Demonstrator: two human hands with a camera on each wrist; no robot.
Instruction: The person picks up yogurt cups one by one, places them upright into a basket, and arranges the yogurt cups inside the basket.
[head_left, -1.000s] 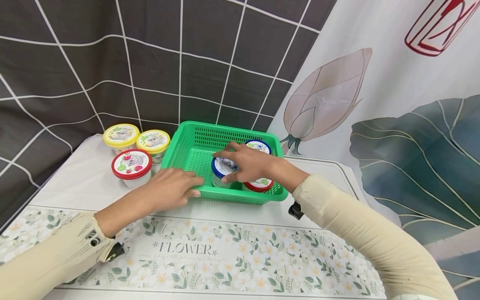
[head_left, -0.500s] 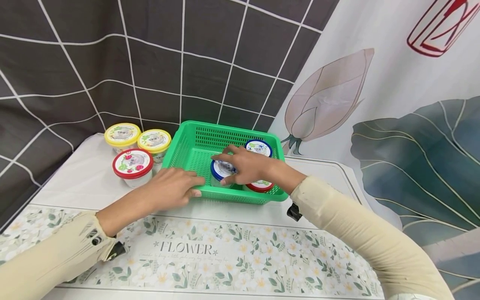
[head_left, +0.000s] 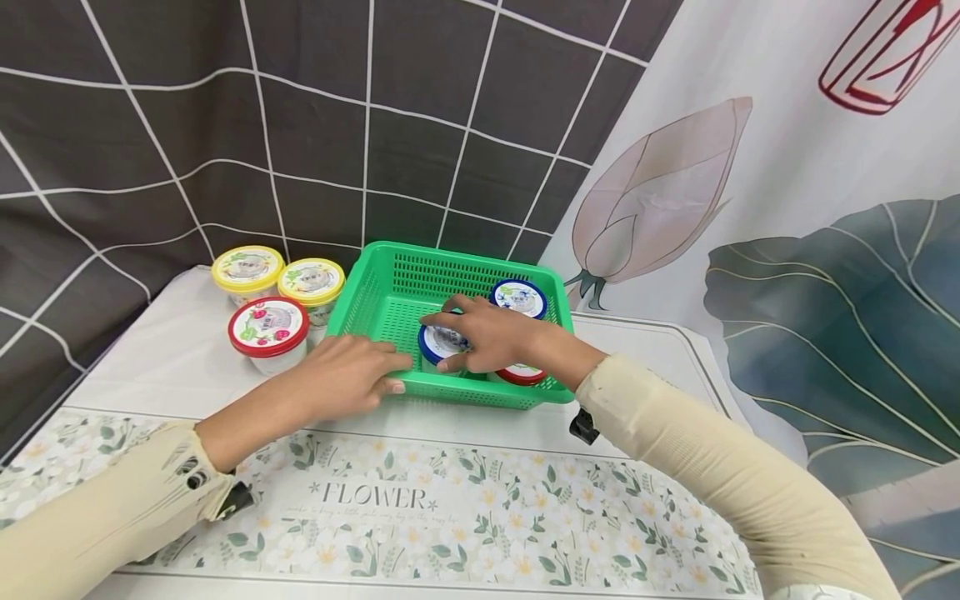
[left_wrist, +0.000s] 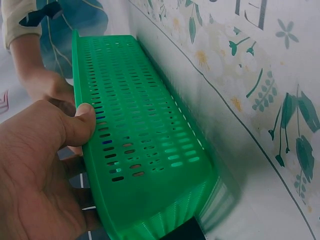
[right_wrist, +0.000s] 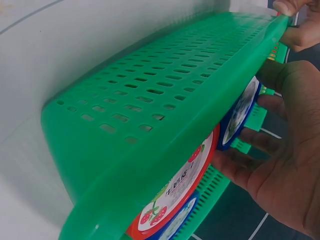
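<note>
A green plastic basket [head_left: 457, 390] stands on the table. My left hand [head_left: 351, 377] grips its near rim toward the left corner, thumb outside and fingers over the edge in the left wrist view. Inside the basket, my right hand [head_left: 491, 333] holds a blue-lidded tub [head_left: 437, 342] from above, its fingers spread around the lid. A second blue-lidded tub [head_left: 519, 297] sits at the back right of the basket. In front of it is a red-lidded tub [head_left: 522, 374], partly covered by my right hand and wrist; its strawberry lid [right_wrist: 180, 187] shows in the right wrist view.
Left of the basket, two yellow-lidded tubs [head_left: 247, 267] and a red-lidded tub [head_left: 267, 327] stand close together on the table. A dark checked curtain [head_left: 300, 125] hangs directly behind. The tablecloth [head_left: 375, 500] has a floral band along the front.
The blue-lidded tub and my right hand have shifted very slightly left within the basket. My left hand stays on the rim, and the other tubs keep their places.
</note>
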